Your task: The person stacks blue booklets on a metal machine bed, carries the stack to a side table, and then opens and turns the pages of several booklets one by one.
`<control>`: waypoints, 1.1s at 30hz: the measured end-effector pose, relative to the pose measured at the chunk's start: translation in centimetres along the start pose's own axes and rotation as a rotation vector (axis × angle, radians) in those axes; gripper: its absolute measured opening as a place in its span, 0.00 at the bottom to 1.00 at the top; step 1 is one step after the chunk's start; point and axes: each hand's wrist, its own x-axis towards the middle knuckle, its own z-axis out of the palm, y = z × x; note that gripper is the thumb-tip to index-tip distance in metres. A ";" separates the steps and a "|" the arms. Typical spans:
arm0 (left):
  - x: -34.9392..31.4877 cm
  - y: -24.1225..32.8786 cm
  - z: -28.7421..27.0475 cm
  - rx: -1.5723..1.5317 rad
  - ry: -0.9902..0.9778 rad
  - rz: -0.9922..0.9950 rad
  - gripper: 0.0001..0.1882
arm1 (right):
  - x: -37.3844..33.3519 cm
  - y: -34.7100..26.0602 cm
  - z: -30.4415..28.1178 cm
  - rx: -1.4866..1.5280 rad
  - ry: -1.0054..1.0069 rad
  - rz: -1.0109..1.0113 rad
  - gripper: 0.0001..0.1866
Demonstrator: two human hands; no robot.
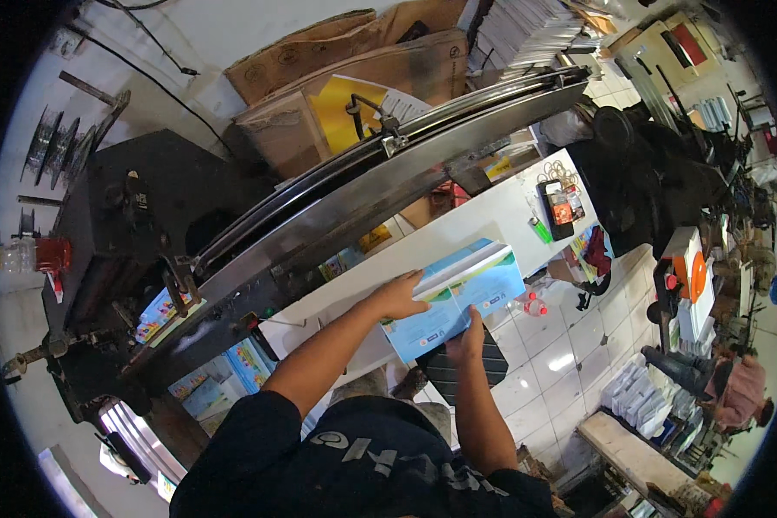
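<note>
A stack of light-blue booklets (pixel 445 315) with white page edges is tilted above the near edge of a long white bench in front of me. My left hand (pixel 397 296) grips its left end, fingers along the far side and thumb over the cover. My right hand (pixel 468 338) holds the near edge, thumb up on the cover and its other fingers hidden below. How many booklets are in the stack I cannot tell.
The white bench (pixel 531 200) carries a dark tray (pixel 555 211), a green lighter (pixel 540 230) and rubber bands (pixel 558 175). Behind it runs a long metal machine rail (pixel 319 214). More booklets (pixel 224 375) lie lower left. A person (pixel 738 390) sits far right beside paper stacks (pixel 639 397).
</note>
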 end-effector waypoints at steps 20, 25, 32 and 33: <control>-5.6 7.1 3.5 0.761 0.467 0.128 0.48 | -1.9 -0.5 2.9 -0.266 0.031 0.056 0.32; -4.4 5.0 4.4 0.578 0.439 -0.050 0.46 | 1.3 -1.9 1.2 -0.917 0.338 -0.827 0.41; -3.8 5.1 3.4 0.621 0.414 -0.075 0.45 | 3.8 -10.2 8.9 -2.009 -0.091 -1.360 0.38; -3.7 5.1 3.3 0.630 0.406 -0.080 0.45 | 4.7 -10.3 9.3 -2.062 -0.257 -1.384 0.36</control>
